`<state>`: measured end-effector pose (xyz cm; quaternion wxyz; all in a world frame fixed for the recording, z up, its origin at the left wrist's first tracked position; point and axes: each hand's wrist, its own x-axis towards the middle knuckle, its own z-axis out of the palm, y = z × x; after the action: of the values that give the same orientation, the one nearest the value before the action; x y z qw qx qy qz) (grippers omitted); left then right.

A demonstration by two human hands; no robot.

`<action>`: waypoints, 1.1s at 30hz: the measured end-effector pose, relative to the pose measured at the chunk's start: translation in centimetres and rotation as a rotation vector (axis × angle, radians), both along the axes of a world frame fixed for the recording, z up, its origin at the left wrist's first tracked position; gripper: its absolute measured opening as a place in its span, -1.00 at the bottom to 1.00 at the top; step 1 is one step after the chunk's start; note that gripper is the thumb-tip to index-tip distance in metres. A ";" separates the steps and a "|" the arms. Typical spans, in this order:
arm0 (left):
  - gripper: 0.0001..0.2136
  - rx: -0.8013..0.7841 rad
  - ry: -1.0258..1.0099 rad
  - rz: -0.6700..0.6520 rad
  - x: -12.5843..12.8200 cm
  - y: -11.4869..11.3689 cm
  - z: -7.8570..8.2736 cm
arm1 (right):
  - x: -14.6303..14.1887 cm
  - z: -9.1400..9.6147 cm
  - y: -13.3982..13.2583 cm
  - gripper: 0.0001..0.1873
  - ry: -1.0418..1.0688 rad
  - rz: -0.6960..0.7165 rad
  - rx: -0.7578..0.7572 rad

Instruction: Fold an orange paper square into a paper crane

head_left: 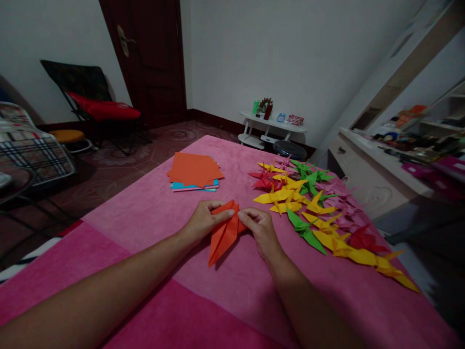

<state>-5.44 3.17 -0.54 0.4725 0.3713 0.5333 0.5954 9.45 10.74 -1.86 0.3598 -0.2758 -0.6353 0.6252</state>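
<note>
Between my two hands is a partly folded orange origami paper (224, 237), its long point slanting down toward me. My left hand (205, 218) pinches its upper left side, thumb on top and fingers partly hidden behind. My right hand (259, 227) grips the upper right side between thumb and forefinger. Both hands are just above the pink cloth-covered table (174, 213). Beyond my left hand lies a stack of square paper (196, 169), with orange sheets on top and blue and pale edges below. Folded paper cranes (290, 194) in yellow, green, red and pink are spread to the right.
Along the table's right side stands a cluttered pale cabinet (374, 179). A small white shelf table (274, 123) with a plant is by the far wall. At the left are a folding chair (98, 104), a yellow-topped stool (67, 136) and a brown door (148, 58).
</note>
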 end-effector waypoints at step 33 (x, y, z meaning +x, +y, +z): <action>-0.58 0.044 0.363 -0.239 -0.2 0.4 -1.4 | 0.1 -0.3 0.5 -0.79 -0.174 -0.082 0.189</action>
<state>-5.67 3.54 -1.90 0.4277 0.5431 0.5488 0.4700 9.60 11.21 -2.15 0.3528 -0.3197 -0.7085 0.5208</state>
